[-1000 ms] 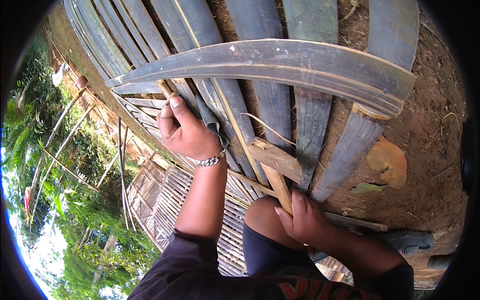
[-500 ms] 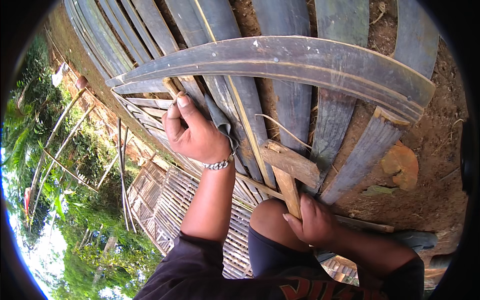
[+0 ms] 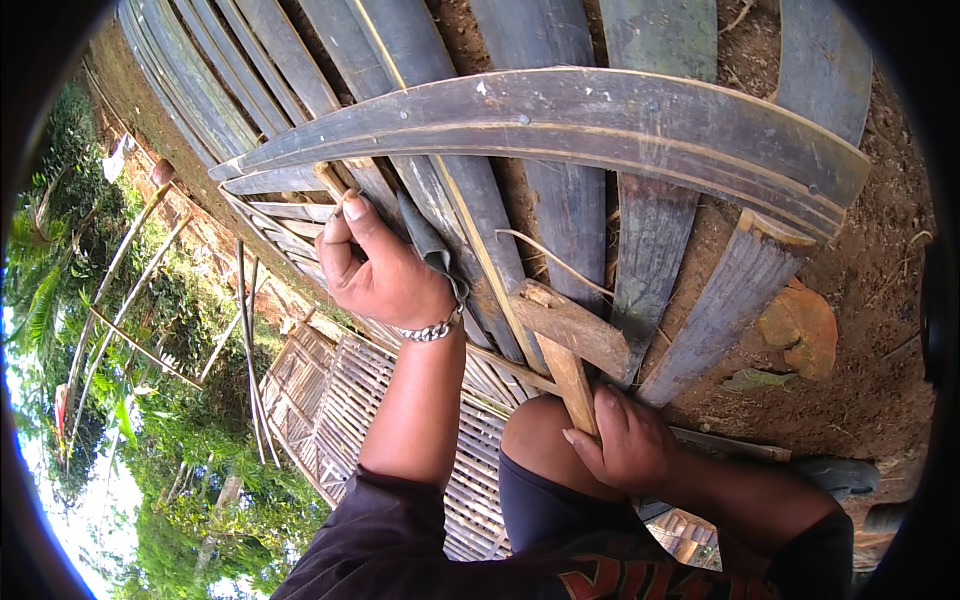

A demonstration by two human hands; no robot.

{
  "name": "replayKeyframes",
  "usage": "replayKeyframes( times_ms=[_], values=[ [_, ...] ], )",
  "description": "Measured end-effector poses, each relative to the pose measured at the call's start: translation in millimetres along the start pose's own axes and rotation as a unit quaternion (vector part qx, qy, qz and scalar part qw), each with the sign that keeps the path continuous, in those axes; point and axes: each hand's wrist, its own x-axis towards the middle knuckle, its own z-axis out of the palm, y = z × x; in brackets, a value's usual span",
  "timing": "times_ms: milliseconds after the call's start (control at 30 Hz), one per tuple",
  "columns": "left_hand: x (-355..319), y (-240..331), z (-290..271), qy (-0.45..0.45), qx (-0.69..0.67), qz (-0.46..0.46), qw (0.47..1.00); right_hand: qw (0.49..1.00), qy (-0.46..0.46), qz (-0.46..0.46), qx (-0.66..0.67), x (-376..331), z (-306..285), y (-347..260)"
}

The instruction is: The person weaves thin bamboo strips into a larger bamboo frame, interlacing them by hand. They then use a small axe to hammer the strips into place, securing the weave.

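Bamboo work, as I see it from my remote station through the head camera. The left hand (image 3: 385,268) is curled nearly closed, its thumb pressed toward the bent forefinger, pinching a short stick (image 3: 329,180) whose far end stands just beside the near edge of a long, dark bamboo crosspiece (image 3: 590,115). A chain bracelet (image 3: 432,330) circles that wrist, with a dark, folded strip (image 3: 428,240) just to its right. The right hand (image 3: 632,440), nearer to me, has its fingers wrapped around the handle of a wooden mallet (image 3: 572,330); the mallet's blocky head lies beyond the fist, above the slats, though I cannot tell whether it touches them. The crosspiece bows from left to right over several broad bamboo slats (image 3: 565,215), small round studs dotting its surface. Right of the mallet, a brown leaf (image 3: 803,325) and a smaller green leaf (image 3: 757,380) lie on reddish soil (image 3: 850,400). Near left is a lattice of thin poles (image 3: 375,410); green foliage (image 3: 190,455) fills the left margin.
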Motion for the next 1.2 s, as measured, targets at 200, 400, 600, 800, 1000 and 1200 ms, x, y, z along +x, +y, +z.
replayKeyframes(
  times_ms=[200, 400, 600, 800, 1000, 1200],
  values=[
    [-2, -1, 1, 0.004, -0.022, -0.008, 1.000, 0.999, 0.024, -0.024, -0.026, -1, 3, 3],
    [-1, -4, 0, 0.010, -0.014, 0.006, 1.000, 1.000, 0.020, -0.004, -0.006, -4, 4, 1],
    [-2, 1, 4, 0.016, 0.015, 0.004, 1.000, 0.993, 0.072, -0.071, -0.053, -3, 3, 5],
    [1, -4, -1, 0.002, 0.064, 0.050, 0.997, 0.977, -0.092, 0.071, -0.181, 1, -56, -43],
    [-2, 10, 4, 0.003, 0.114, 0.044, 0.992, 0.989, 0.052, -0.069, 0.118, 96, -44, -96],
    [-5, 0, 11, 0.051, 0.126, 0.125, 0.983, 0.979, 0.141, 0.003, 0.148, 189, -16, -107]
  ],
)
